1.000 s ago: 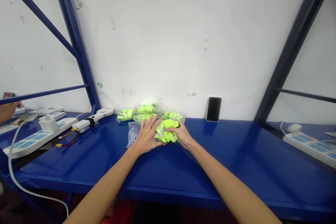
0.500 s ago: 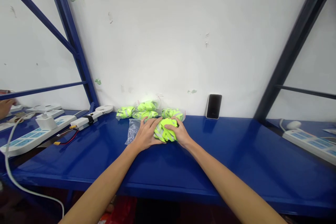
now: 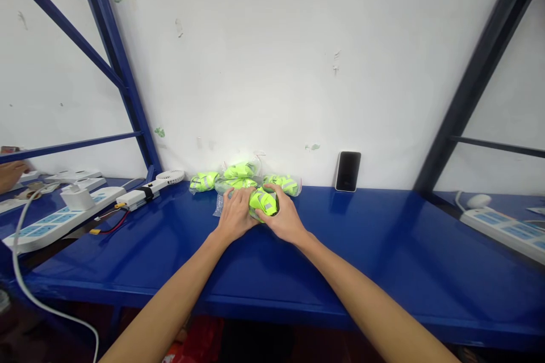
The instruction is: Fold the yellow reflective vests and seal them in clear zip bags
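Between my two hands is a bundled neon-yellow reflective vest (image 3: 263,202) with silver strips, just above or on the blue table. My left hand (image 3: 237,212) is curled around its left side, fingers pointing away from me. From the right, my right hand (image 3: 285,212) wraps it, the thumb across the near face. Part of a clear plastic bag (image 3: 218,205) shows beside my left fingers; the rest is hidden behind that hand. Several similar yellow bundles in clear bags lie just beyond, among them one at the left (image 3: 204,182) and one at the right (image 3: 283,184).
A phone-like black-screened device (image 3: 348,171) leans on the wall. At the left of the blue table (image 3: 383,255) lie a small white fan (image 3: 170,176), a wired connector and a power strip (image 3: 63,219). Another power strip (image 3: 506,232) is at the right. Another person's hand (image 3: 12,176) shows far left.
The vest has become a tighter, more compact bundle, shifted slightly left and away from me. My right hand has moved left and closed further around it. Less of the clear bag shows.
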### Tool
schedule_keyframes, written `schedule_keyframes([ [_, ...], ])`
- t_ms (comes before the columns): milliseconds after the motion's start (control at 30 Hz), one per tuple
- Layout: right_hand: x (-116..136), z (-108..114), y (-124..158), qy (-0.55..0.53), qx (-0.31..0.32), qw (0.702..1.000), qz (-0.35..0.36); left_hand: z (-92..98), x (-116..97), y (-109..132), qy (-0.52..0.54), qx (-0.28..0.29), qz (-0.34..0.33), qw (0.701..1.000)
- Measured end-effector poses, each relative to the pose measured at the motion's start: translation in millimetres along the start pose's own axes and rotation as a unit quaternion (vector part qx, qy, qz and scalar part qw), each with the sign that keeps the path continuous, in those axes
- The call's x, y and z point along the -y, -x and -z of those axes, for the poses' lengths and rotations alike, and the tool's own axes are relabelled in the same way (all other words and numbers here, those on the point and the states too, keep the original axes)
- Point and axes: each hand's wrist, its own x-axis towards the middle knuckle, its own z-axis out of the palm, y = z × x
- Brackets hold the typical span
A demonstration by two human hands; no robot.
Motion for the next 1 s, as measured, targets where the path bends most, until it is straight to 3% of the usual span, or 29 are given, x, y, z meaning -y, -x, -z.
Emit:
schedule_keyframes([
  [133,-4.5,0.4,0.8,-0.006,0.012,1.0,-0.017,-0.9,-0.9,0.6,-0.012,-0.011,0.006,1.0],
  [400,-3.5,0.8,1.5,0.007,-0.014,0.999,0.044,3.5,-5.1,1.1,-0.005,-0.02,0.026,0.999],
  [700,-11.8,3.1,2.8,-0.034,0.034,0.999,0.009,1.2,-1.8,1.1,0.025,-0.002,-0.042,0.999],
  [833,-18.5,6.1,2.0,-0.074,0.083,0.993,-0.03,1.1,-2.9,-0.7,0.032,0.012,-0.064,0.997],
  [1000,-25.2,1.1,-0.6,-0.077,0.053,0.995,-0.026,-0.8,-4.7,-1.8,0.049,0.013,-0.049,0.998],
])
